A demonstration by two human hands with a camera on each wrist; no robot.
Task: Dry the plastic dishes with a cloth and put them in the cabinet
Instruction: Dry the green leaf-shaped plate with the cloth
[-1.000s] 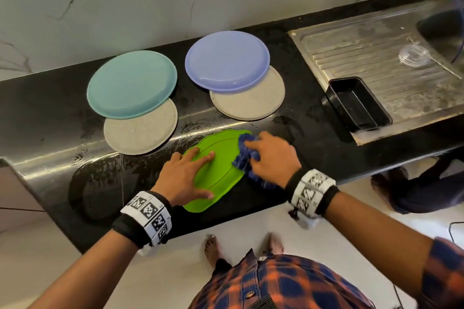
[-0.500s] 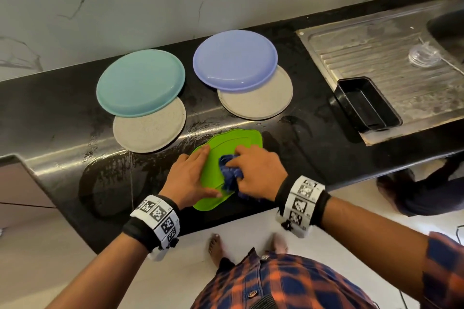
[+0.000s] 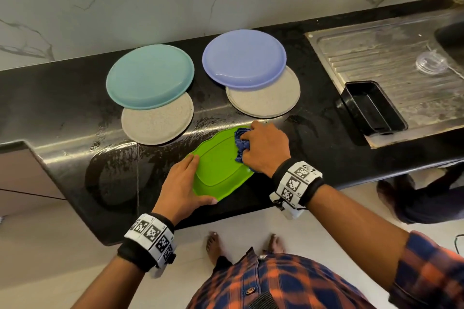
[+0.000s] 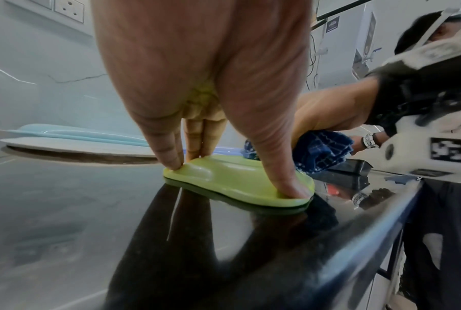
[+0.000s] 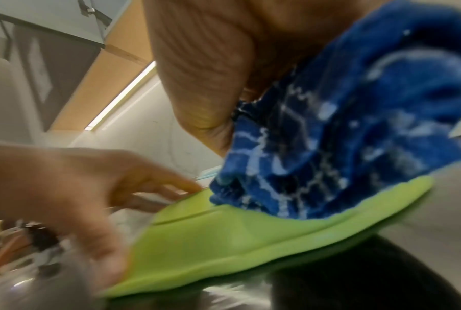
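A green plastic dish (image 3: 218, 168) lies upside down near the front edge of the black counter (image 3: 62, 118). My left hand (image 3: 184, 184) presses on its left rim with straight fingers (image 4: 171, 155) and thumb (image 4: 285, 178). My right hand (image 3: 263, 148) grips a bunched blue cloth (image 3: 241, 144) and holds it against the dish's far right end (image 5: 316, 220). Behind lie a teal plate (image 3: 150, 75) overlapping a grey plate (image 3: 160, 123), and a lilac plate (image 3: 243, 57) overlapping another grey plate (image 3: 271, 98).
A steel sink drainboard (image 3: 391, 63) lies at the right, with a black rectangular container (image 3: 371, 108) at its near corner and a clear lid (image 3: 430, 64) further back. Wet patches shine on the counter left of the green dish. A marble wall backs the counter.
My right hand swept the cloth from the dish's right side toward its middle and back out to the far right end. My left hand slid off the dish's middle to its left rim.
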